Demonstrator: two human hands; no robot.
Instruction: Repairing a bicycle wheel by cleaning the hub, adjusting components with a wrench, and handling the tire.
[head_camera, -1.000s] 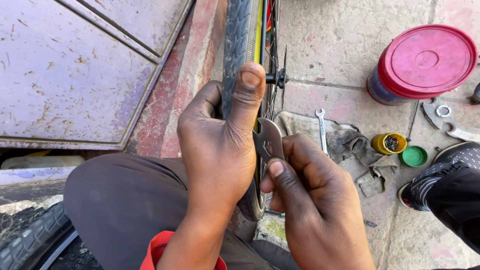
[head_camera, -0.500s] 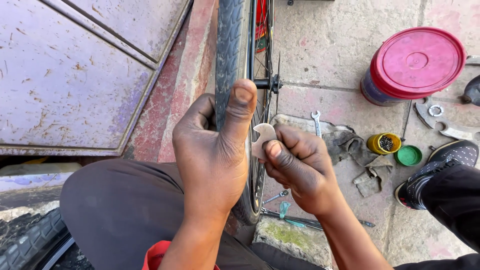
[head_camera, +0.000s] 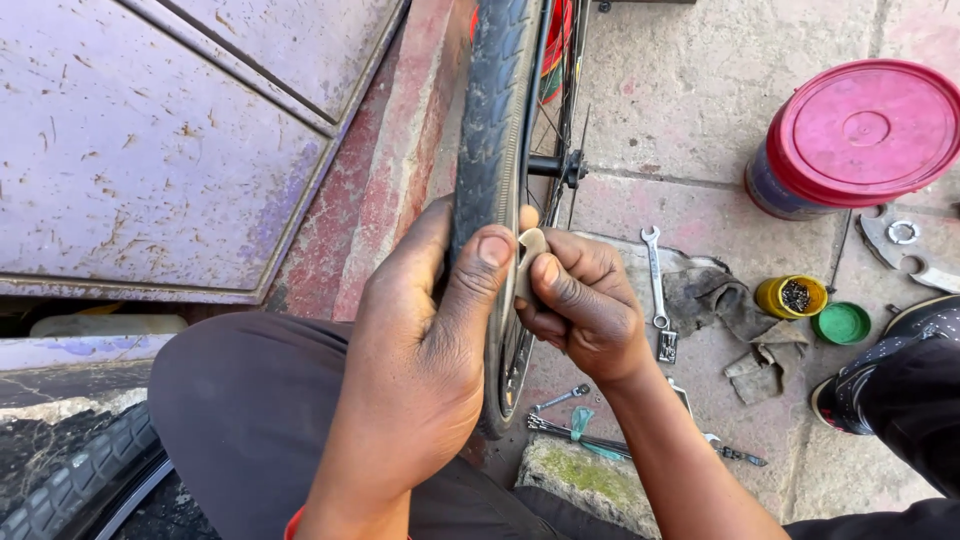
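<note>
The pavement was worn stone beside a purple metal door. My left hand gripped the bicycle tyre, thumb pressed on its tread. My right hand pinched a small flat tool against the rim. Beyond lay a spanner, a rag and a red-lidded tub.

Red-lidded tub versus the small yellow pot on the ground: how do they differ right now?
The red-lidded tub is far larger; the small yellow pot is tiny beside it. The tub is closed under its red lid; the pot stands open, small dark metal bits showing inside, with a green cap lying next to it. Both are round, upright and untouched by either hand.
</note>
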